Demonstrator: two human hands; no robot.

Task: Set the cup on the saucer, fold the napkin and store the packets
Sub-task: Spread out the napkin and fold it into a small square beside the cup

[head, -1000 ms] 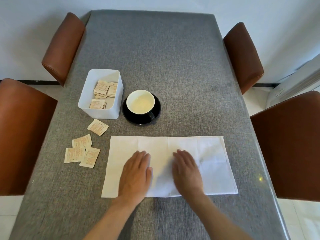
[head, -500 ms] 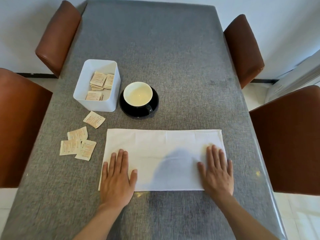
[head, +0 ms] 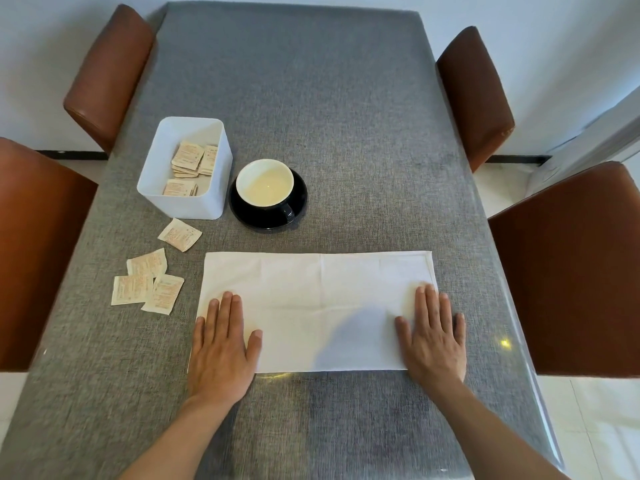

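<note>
The napkin (head: 317, 308) lies flat on the grey table (head: 311, 116), folded into a long rectangle that spans from one hand to the other. The left hand (head: 221, 344) rests palm-down on its near left corner, fingers together and flat, holding nothing; the right hand (head: 431, 336) lies the same way on the near right corner, fingers slightly spread and partly over the napkin's end.

The cloth looks thin, soft and light, with faint creases, so it will likely drape and slide on the table if pulled by one point. A pinch at the two corners of one short end, carried over to the other end, seems the surest hold.

Ahead of the left hand, the cup (head: 265, 183) already sits on the black saucer (head: 301, 199). Further left, four loose packets (head: 147, 280) lie near the white box (head: 183, 168) that holds others. They look flat and flimsy, best picked up by an edge.
</note>
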